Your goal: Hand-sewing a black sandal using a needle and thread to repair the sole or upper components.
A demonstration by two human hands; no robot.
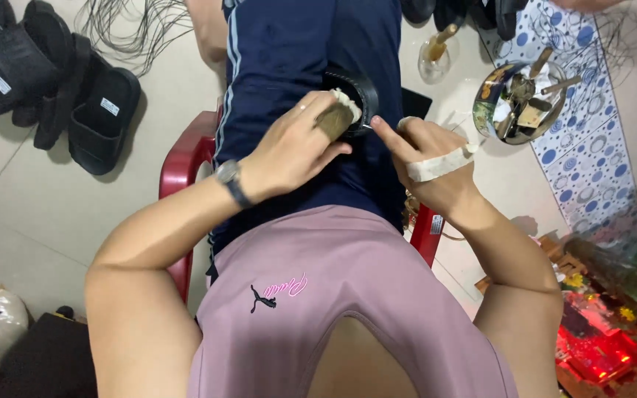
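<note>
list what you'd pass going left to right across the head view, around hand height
black sandals → red chair → left hand holding a brush → right hand with a taped finger → metal bowl of tools → blue dotted cloth

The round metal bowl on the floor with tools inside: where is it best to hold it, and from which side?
Probably grip the metal bowl by its bare near-left rim, coming from above on the person's side. Wooden tool handles stick out over the far and right edge, so that side is crowded. The right hand is nearest; the left hand holds a brush-like piece.
</note>
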